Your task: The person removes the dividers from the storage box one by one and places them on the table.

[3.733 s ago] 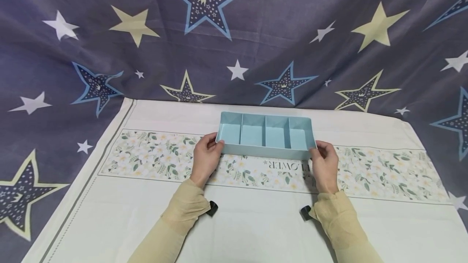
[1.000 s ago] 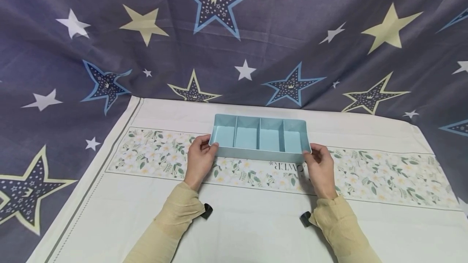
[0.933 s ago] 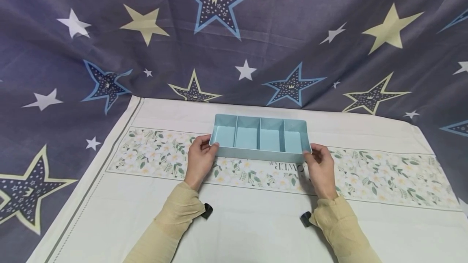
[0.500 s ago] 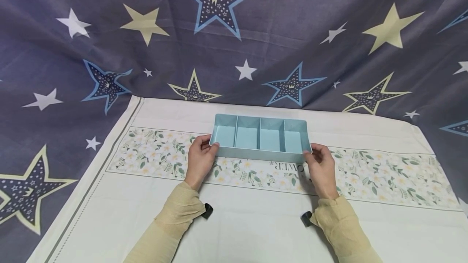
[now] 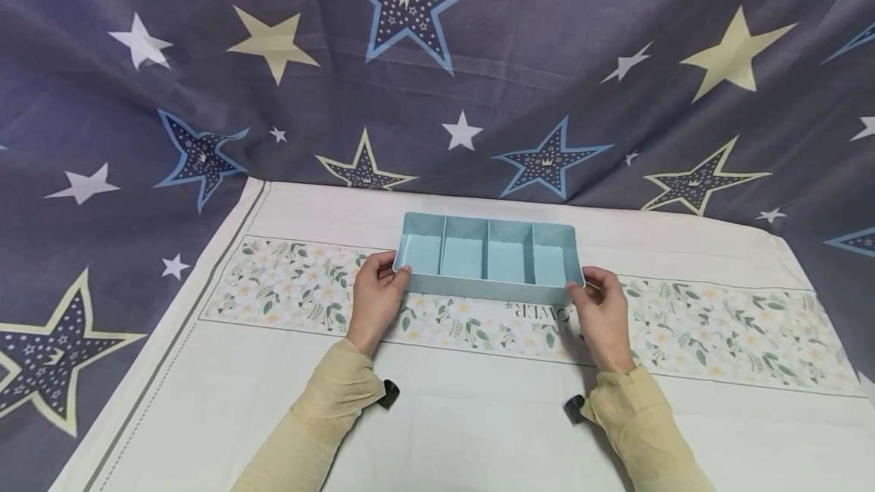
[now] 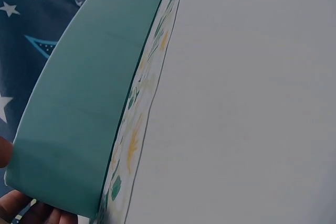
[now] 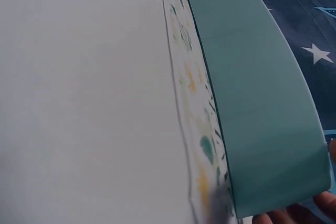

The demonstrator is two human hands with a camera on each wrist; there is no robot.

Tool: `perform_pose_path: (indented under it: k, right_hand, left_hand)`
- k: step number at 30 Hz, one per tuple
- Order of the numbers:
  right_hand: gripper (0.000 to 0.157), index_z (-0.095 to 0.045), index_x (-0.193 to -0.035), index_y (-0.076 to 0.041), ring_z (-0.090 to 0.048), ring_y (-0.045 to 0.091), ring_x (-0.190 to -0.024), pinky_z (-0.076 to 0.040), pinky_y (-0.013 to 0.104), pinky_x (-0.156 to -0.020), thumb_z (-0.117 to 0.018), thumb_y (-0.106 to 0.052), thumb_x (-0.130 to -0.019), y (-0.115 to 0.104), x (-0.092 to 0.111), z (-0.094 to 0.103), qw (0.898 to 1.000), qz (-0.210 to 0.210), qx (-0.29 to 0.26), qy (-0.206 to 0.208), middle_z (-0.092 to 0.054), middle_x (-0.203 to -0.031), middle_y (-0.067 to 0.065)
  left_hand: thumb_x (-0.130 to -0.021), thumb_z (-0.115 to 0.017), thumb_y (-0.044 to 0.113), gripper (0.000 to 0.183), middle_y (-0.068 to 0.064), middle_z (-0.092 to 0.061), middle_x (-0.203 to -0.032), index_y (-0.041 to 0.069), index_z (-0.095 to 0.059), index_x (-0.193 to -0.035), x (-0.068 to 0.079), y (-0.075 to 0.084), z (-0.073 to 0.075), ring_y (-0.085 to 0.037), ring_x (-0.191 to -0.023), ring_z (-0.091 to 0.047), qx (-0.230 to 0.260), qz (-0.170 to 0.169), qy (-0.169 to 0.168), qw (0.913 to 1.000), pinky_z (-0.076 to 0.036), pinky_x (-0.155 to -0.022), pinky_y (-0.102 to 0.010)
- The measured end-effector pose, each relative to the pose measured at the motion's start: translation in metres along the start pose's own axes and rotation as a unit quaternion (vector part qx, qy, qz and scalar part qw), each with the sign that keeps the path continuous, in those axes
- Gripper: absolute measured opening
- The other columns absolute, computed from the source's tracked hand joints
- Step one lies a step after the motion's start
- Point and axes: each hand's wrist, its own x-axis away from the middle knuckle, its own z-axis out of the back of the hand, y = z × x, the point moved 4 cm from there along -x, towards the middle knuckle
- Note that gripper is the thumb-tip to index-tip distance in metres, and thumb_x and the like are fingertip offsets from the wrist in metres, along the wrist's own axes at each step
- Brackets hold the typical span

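A light blue storage box (image 5: 488, 288), long and low, lies crosswise in front of me. Thin dividers part its inside into several bare compartments in a row. My left hand (image 5: 376, 298) grips the near left corner, thumb on the front rim and fingers around the end. At the near right corner my right hand (image 5: 601, 317) holds it in the same way. The left wrist view shows the box's front wall (image 6: 89, 87) with fingertips (image 6: 39, 212) at its end. In the right wrist view, fingertips (image 7: 294, 214) touch the other end of that wall.
A white tablecloth (image 5: 478, 416) with a floral band (image 5: 287, 287) covers the table. Behind it hangs a dark curtain (image 5: 519, 89) printed with stars. Black straps (image 5: 388, 395) show at both sleeve cuffs.
Since the oldest frame, the box and both hands have shifted left along the floral band. Over the last second they hold nearly still, with only a slight drift of the whole view.
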Motion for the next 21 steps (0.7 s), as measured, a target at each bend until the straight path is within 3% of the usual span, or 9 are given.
perform_pose_path:
  k: [7,10,14,21]
  right_hand:
    - [0.049,-0.048,-0.133,-0.011,-0.047,0.027,-0.126,-0.043,0.042,-0.103,-0.060,-0.034,-0.092,-0.013,0.000,0.007,1.000,0.017,-0.015,0.003,-0.048,-0.135,0.009]
    - [0.047,-0.050,-0.132,-0.004,-0.044,0.031,-0.127,-0.038,0.042,-0.107,-0.060,-0.026,-0.092,-0.040,0.007,0.011,0.999,0.032,-0.015,0.010,-0.046,-0.135,0.015]
    - [0.040,-0.053,-0.126,0.005,-0.045,0.030,-0.124,-0.037,0.039,-0.108,-0.061,-0.011,-0.090,-0.077,0.017,0.015,0.997,0.073,-0.023,0.021,-0.048,-0.129,0.018]
    - [0.035,-0.061,-0.119,0.003,-0.046,0.032,-0.125,-0.036,0.047,-0.107,-0.067,-0.009,-0.086,-0.090,0.018,0.009,0.988,0.149,0.033,0.037,-0.053,-0.128,0.018]
  left_hand:
    - [-0.087,-0.064,0.007,0.037,-0.026,-0.058,-0.112,-0.010,-0.056,-0.118,0.000,0.000,0.000,-0.029,-0.098,-0.060,-0.008,-0.003,0.005,1.0000,-0.053,-0.087,-0.037]
    - [-0.087,-0.065,0.007,0.036,-0.025,-0.058,-0.112,-0.009,-0.056,-0.118,0.000,-0.001,0.000,-0.029,-0.098,-0.060,-0.008,-0.003,0.004,1.0000,-0.053,-0.087,-0.037]
    - [-0.087,-0.065,0.007,0.036,-0.026,-0.058,-0.113,-0.009,-0.056,-0.118,0.000,-0.001,0.001,-0.029,-0.099,-0.059,-0.004,-0.003,0.003,1.0000,-0.052,-0.089,-0.037]
    - [-0.087,-0.064,0.006,0.036,-0.026,-0.058,-0.113,-0.009,-0.055,-0.118,0.001,0.000,0.001,-0.029,-0.099,-0.060,-0.003,-0.004,0.002,1.0000,-0.052,-0.089,-0.038]
